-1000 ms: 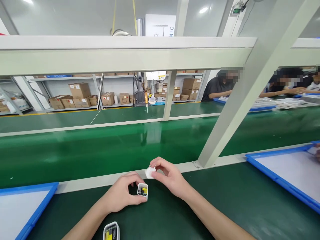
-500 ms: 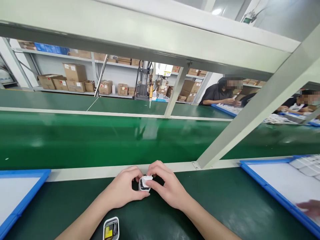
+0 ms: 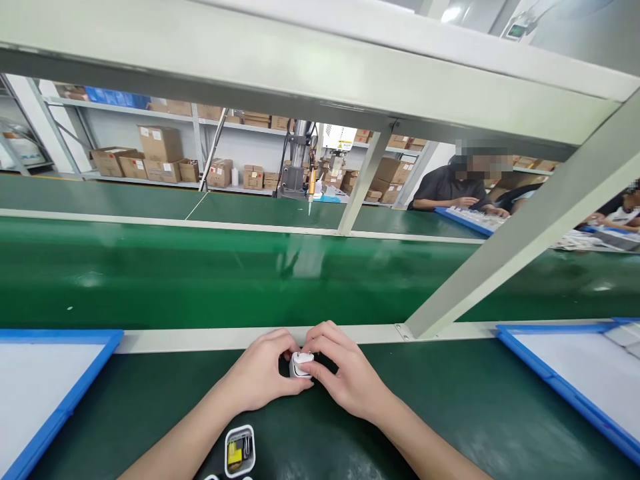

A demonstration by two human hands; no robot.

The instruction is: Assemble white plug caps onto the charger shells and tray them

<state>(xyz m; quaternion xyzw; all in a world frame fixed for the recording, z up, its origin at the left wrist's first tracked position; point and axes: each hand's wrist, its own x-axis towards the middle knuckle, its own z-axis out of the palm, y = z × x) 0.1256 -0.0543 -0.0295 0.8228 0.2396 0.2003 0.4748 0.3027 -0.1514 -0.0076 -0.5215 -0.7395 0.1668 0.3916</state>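
Observation:
A small white plug charger [image 3: 300, 367] with two metal pins on its top stands on the dark green bench between my hands. My left hand [image 3: 263, 373] grips its case from the left, with thumb and fingers around the sides. From the right, my right hand [image 3: 345, 373] pinches the white pin cap, which sits on the case with a dark gap showing at the near edge. Closer to me lies an open white charger case [image 3: 240, 452], a yellow part and dark components visible inside. The edges of more white pieces show at the bottom of the view.
Blue-rimmed trays stand at left [image 3: 67, 393] and right [image 3: 570, 387]; the right one holds white pieces. Beyond the bench runs a green conveyor belt [image 3: 165, 280]. A slanted metal post [image 3: 500, 247] rises at right. Co-workers sit across the line near a dispensing machine [image 3: 300, 167].
The pin cap has gone from tilted over the open case to sitting flatter on it, covering the inner parts. The view has shifted slightly left, and a blurred hand at the right tray is gone.

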